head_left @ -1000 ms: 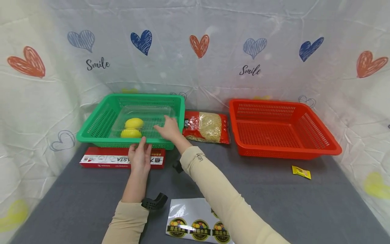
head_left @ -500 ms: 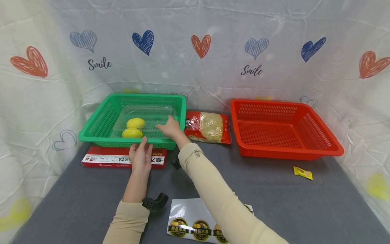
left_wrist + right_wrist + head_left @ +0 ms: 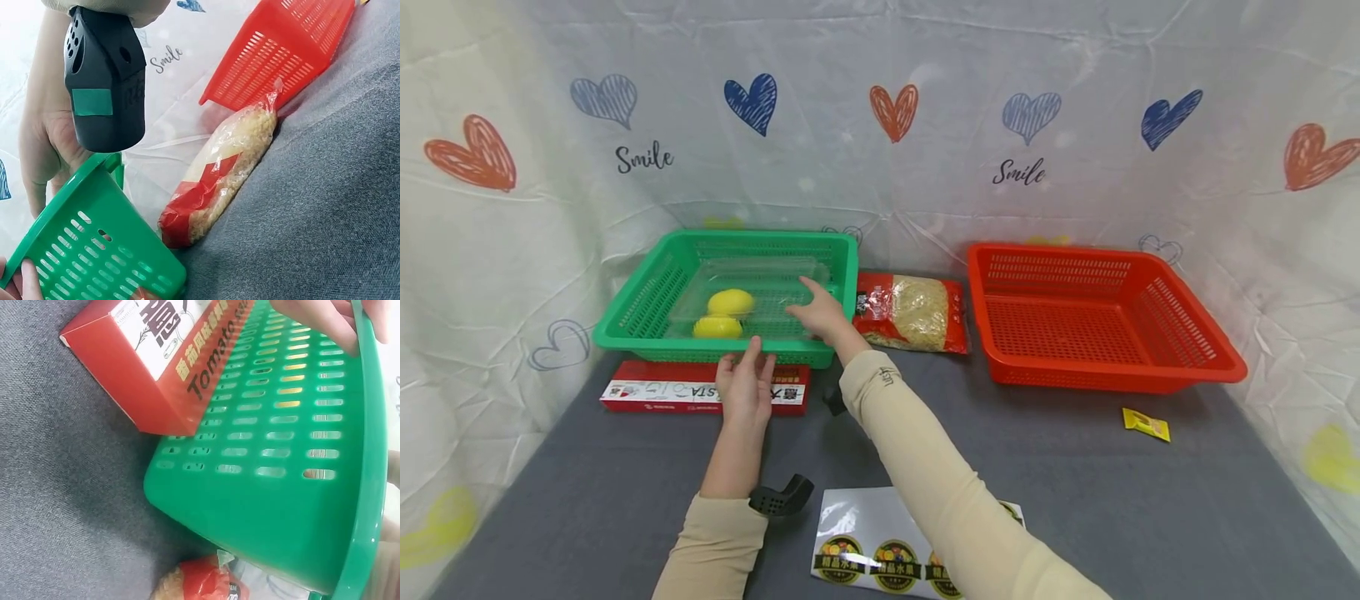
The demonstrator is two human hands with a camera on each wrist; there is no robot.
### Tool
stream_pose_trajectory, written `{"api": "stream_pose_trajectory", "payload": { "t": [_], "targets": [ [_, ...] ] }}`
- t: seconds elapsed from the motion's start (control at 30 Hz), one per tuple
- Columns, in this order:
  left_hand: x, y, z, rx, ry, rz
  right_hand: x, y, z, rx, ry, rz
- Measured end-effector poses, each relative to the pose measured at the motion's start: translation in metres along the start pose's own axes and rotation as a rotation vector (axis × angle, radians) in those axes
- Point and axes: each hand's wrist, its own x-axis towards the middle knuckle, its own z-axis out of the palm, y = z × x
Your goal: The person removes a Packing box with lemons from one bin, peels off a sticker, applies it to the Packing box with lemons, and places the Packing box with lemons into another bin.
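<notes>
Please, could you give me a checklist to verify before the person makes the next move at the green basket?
1. Green basket held: ok; the left hand grips its front rim.
2. Both lemons inside the basket: ok.
3. Right hand has a firm hold on the clear plastic container: cannot tell; the hand is at its right end, but contact is unclear.
4. Pasta box away from the basket: not ok; it lies close in front.
5. Label sheet uncovered: not ok; the right sleeve hides part in the head view.

Red basket [image 3: 1108, 375], yellow packet [image 3: 1146, 424], sticker sheet [image 3: 868, 521]
</notes>
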Motion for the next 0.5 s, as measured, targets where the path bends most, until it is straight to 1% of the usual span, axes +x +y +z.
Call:
{"api": "stream_pose_trajectory", "payload": {
  "t": [0.2, 0.37, 0.5],
  "targets": [
    [0.0004, 0.0002, -0.0013, -0.003, 0.013, -0.005, -0.0008, 0.0019, 0.0004, 0.001, -0.014, -0.035],
    [0.0007, 0.0006, -0.0007, 0.001, 0.013, -0.002, -0.0052, 0.0009, 0.0003, 0.003, -0.005, -0.064],
    [0.0009, 0.0001, -0.0004, 0.011, 0.015, -0.001, -0.0047, 0.0018, 0.0008, -0.002, 0.014, -0.067]
  ]
}}
